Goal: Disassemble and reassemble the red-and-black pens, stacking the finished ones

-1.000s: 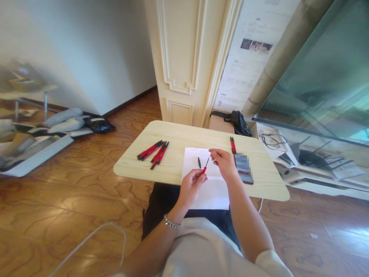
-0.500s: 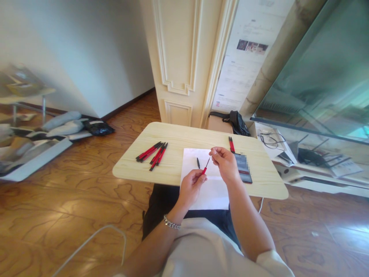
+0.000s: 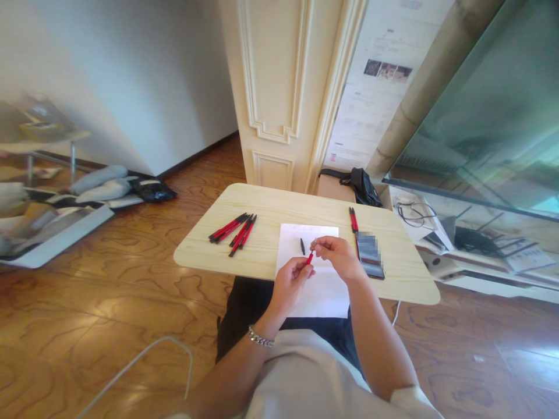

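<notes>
Two hands: left hand point(image 3: 290, 283) gripping red barrel point(image 3: 310, 258), right hand point(image 3: 339, 255) pinching a blurry silvery bit point(image 3: 314, 244) at its far end
Barrel axis: near-left to far-right, between the hands, over the paper point(image 3: 323, 298)
Black part point(image 3: 302, 246): on paper, left of the right hand

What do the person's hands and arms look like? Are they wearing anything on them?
Both the left hand and the right hand are bare, with no gloves. A silvery chain bracelet with chunky links goes around the left wrist. I can't see one on the right wrist. The right sleeve is pale and short, leaving the forearm bare.
</notes>
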{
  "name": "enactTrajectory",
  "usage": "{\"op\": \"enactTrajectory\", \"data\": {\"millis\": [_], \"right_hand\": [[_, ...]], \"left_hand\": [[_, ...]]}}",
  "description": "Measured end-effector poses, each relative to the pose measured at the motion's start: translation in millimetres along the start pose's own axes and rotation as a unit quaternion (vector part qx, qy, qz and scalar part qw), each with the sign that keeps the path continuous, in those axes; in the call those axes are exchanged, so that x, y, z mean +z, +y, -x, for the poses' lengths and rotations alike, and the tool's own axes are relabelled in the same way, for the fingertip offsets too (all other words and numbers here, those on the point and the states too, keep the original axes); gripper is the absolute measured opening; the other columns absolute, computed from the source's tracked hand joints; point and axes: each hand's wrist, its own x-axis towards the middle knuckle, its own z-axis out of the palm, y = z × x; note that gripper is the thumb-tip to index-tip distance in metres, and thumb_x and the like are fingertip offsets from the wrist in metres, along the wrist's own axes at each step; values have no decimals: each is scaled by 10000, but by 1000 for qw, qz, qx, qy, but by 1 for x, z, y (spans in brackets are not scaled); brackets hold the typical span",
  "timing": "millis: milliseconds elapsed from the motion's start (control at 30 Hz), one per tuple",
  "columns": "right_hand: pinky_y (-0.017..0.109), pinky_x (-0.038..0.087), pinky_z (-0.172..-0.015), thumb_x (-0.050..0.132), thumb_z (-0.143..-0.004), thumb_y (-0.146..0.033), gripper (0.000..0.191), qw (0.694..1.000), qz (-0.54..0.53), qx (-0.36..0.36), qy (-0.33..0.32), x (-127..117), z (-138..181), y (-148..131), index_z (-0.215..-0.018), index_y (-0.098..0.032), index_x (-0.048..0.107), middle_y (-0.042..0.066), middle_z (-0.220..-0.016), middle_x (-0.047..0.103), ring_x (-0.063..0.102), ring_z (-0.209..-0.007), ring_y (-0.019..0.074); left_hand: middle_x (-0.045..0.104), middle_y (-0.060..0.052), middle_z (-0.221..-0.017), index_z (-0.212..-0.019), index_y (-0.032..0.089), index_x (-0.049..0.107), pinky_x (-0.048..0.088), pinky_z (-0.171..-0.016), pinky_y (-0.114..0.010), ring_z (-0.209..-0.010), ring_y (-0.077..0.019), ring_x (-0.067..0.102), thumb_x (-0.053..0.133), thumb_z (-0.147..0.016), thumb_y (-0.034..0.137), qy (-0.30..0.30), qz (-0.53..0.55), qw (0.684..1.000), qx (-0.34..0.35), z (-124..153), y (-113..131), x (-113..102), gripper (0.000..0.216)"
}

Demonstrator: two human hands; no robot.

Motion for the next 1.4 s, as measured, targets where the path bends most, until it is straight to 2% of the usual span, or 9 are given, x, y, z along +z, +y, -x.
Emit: {"op": "enactTrajectory", "data": {"millis": [133, 233, 333, 433, 567, 633, 733, 867, 1400], "right_hand": [[272, 423, -674, 565, -788, -324, 211, 986, 156, 39, 34, 3, -23, 20, -912, -184, 662, 48, -874, 679, 576, -731, 149], [319, 420, -753, 581, -789, -422, 241, 926, 354, 102, 78, 19, -40, 30, -849, -206, 668, 75, -899, 687, 604, -845, 207], [338, 416, -743, 612, -761, -455, 261, 883, 445, 129, 82, 32, -50, 35, -840, -213, 669, 101, -914, 688, 612, -871, 243], [314, 419, -696, 610, -761, -372, 186, 912, 389, 106, 80, 30, -53, 37, -770, -194, 663, 88, -829, 689, 617, -808, 221], [262, 418, -569, 588, -777, -372, 212, 987, 107, 60, 107, 10, -48, 27, -839, -174, 629, 48, -752, 674, 574, -622, 146], [245, 426, -556, 611, -769, -383, 270, 991, -40, 18, 130, 0, -41, 13, -948, -182, 607, 37, -796, 676, 558, -600, 119], [231, 438, -570, 653, -750, -395, 305, 977, -143, -31, 152, -7, -30, -12, -971, -193, 595, 38, -831, 680, 562, -619, 104], [224, 434, -561, 677, -745, -373, 290, 972, -172, -51, 151, -6, -21, -29, -957, -192, 597, 44, -830, 685, 559, -619, 100], [254, 418, -549, 675, -741, -384, 295, 986, -104, -48, 122, -2, -14, -27, -938, -179, 597, 48, -789, 677, 552, -607, 115]], "left_hand": [[675, -77, -871, -968, 136, 597, 518, -751, -316, -790, -184, 668, 651, -789, 376, 10, 1, 1000, 4, 1, -1, -4, 304], [676, -80, -870, -969, 138, 596, 517, -761, -324, -797, -187, 667, 639, -800, 372, 14, -5, 1000, 9, 0, 0, -6, 292], [679, -85, -882, -978, 139, 594, 512, -756, -318, -801, -185, 664, 632, -806, 365, 15, -6, 1000, 14, 0, 2, -7, 286], [679, -82, -872, -978, 138, 588, 507, -746, -308, -793, -181, 664, 625, -812, 359, 18, -5, 1000, 15, 0, 3, -9, 278], [677, -83, -867, -973, 134, 590, 505, -740, -307, -795, -183, 664, 630, -807, 355, 21, -9, 1000, 7, -1, 1, -9, 279], [677, -81, -858, -971, 132, 594, 506, -737, -308, -791, -183, 662, 637, -801, 355, 17, -11, 1000, 5, -1, 0, -7, 282], [678, -81, -853, -973, 131, 603, 505, -733, -305, -781, -177, 659, 641, -798, 353, 10, -14, 1000, 8, -1, -1, -3, 285], [679, -79, -855, -967, 133, 608, 504, -727, -295, -770, -167, 656, 639, -802, 347, 7, -23, 1000, 12, 0, 0, 1, 272], [677, -72, -864, -962, 142, 613, 505, -726, -295, -760, -164, 654, 641, -797, 361, -1, -32, 999, 7, 1, -1, 1, 276]]}}
